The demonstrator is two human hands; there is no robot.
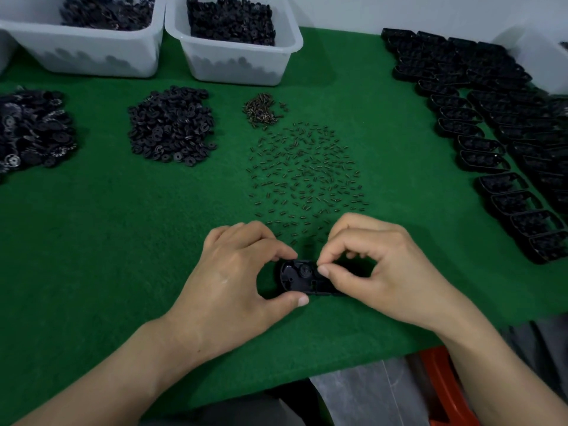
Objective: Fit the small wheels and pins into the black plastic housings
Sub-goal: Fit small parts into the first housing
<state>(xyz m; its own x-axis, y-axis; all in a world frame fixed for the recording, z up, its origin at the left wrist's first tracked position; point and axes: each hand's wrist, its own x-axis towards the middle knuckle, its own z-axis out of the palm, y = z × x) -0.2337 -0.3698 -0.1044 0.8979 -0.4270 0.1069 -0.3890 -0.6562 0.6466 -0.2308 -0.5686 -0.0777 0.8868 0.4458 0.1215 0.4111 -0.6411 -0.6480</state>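
Note:
A black plastic housing lies on the green felt mat near the front edge, open side up, with a small round wheel seated inside it. My left hand grips the housing's left end between thumb and forefinger. My right hand pinches thumb and forefinger together over the housing's middle; whatever it holds is too small to make out. Scattered small pins lie just beyond the hands. A pile of small black wheels sits at mid-left.
Two white bins of black parts stand at the back. A pile of toothed discs lies far left, a heap of brown screws behind the pins. Rows of black housings fill the right side.

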